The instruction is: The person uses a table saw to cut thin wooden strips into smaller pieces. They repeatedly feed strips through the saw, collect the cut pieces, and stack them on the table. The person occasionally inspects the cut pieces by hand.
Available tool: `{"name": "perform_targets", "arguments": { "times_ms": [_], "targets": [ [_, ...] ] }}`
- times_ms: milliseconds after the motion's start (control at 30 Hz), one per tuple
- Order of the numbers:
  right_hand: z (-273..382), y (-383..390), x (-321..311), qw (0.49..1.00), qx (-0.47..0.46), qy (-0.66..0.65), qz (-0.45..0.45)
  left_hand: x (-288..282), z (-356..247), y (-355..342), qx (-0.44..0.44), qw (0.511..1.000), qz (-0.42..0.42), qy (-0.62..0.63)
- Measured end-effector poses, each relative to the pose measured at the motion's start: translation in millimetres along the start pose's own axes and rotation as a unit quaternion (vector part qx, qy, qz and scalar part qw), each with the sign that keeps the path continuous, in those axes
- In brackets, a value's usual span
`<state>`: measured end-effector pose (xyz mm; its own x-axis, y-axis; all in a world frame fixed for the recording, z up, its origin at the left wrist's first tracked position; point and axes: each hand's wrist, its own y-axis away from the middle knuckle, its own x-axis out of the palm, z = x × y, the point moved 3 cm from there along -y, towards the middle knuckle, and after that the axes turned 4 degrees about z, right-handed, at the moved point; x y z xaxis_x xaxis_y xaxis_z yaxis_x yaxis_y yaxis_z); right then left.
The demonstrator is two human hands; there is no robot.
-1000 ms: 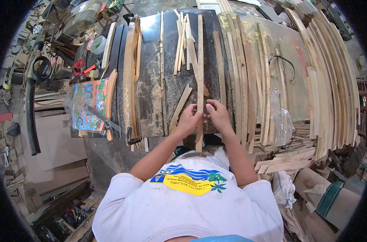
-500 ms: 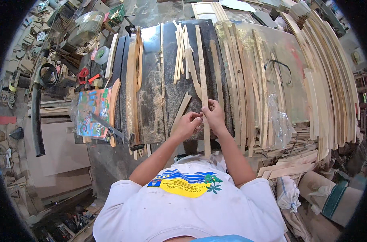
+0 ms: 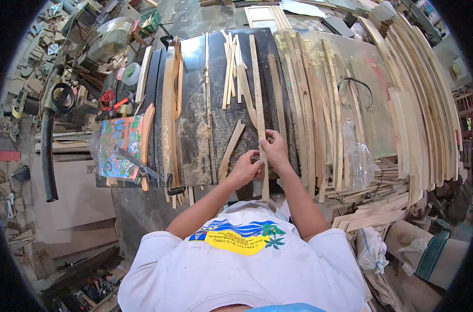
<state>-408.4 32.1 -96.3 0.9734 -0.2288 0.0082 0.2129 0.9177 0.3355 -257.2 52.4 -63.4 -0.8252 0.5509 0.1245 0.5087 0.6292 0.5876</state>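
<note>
A long, thin wooden strip (image 3: 258,93) runs from the far side of the dark worktable (image 3: 195,104) toward my shirt. My right hand (image 3: 274,151) pinches it from the right, thumb and bent fingers at its edge. On the strip's left edge, slightly nearer to me, the curled fingers of my left hand (image 3: 247,167) close against it; their tips are partly hidden. Left of the strip lies a short piece of wood (image 3: 230,151) with a notched end. Beyond my hands, several thin pale sticks (image 3: 230,67) lie in a loose bunch.
Several long wooden strips (image 3: 305,104) lie to the right, with a clear plastic bag (image 3: 358,161) among them. Stacked long boards (image 3: 423,104) curve along the far right. At left are a wooden bar (image 3: 170,114), a colourful printed sheet (image 3: 121,145) and a black pipe (image 3: 48,151).
My left hand has shifted slightly right and down, closer against the strip. The notched piece shows more fully now. My right hand stays nearly in place on the strip.
</note>
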Motion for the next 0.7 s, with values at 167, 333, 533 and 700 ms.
{"name": "perform_targets", "arguments": {
  "times_ms": [167,333,533,700],
  "targets": [
    [31.3,12.3,-18.8,0.945,-0.035,0.318,-0.071,-1.8,-0.4,-0.4,-0.002,1.000,-0.006,-0.031],
    [42.0,31.9,-41.7,0.858,-0.021,0.498,-0.122,-1.3,4.9,0.4,-0.012,1.000,-0.017,-0.019],
    [10.1,12.3,-71.8,0.997,0.017,0.065,-0.024,0.5,6.8,-6.8,0.010,0.999,-0.016,-0.049],
    [124.9,38.0,-41.4,0.964,0.067,-0.251,0.050,-4.0,22.7,-12.6,0.015,1.000,0.004,0.014]
  ]
}}
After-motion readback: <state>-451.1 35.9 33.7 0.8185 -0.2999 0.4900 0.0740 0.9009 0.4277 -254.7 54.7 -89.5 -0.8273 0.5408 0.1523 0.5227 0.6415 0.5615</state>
